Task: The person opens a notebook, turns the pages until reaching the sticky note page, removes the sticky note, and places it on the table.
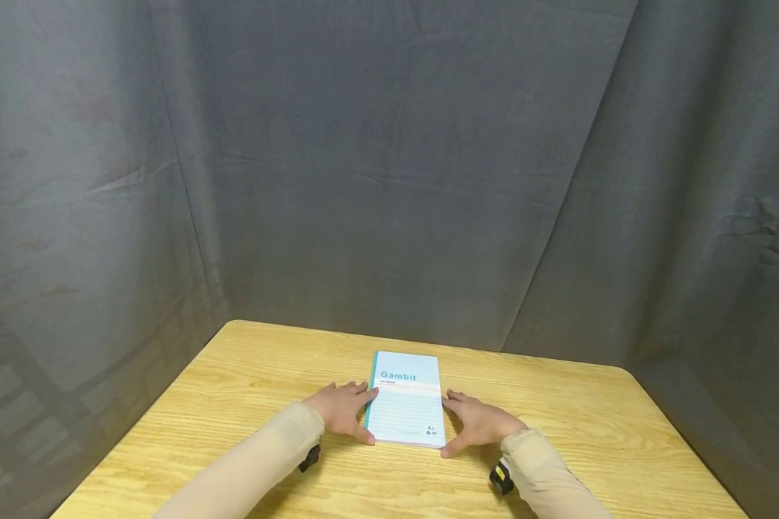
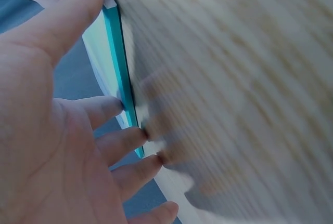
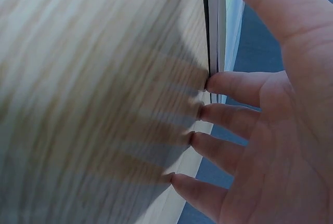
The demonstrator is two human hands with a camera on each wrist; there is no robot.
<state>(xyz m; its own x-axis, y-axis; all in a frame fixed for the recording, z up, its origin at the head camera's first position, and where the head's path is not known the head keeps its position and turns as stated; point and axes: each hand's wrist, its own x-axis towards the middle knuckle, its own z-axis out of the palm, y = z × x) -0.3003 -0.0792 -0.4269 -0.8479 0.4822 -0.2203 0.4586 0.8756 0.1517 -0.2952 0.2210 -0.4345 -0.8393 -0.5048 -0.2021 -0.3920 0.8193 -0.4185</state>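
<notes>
A white and pale blue notebook (image 1: 405, 411) with a teal spine and "Gambit" on its cover lies flat on the wooden table. At its left side, my left hand (image 1: 344, 409) is spread, its thumb at the lower left corner and a fingertip at the teal spine (image 2: 117, 52). My right hand (image 1: 482, 422) is spread along the opposite edge, thumb by the lower right corner. In the right wrist view its index fingertip meets the page edges (image 3: 213, 37), while the other fingertips touch the table. The notebook's underside is hidden.
The light wood table (image 1: 285, 360) has rounded far corners. Grey cloth (image 1: 389, 180) hangs behind it and on both sides. Beige sleeves cover both forearms, and a small black device (image 1: 501, 477) sits under the right wrist, another (image 1: 309, 458) under the left.
</notes>
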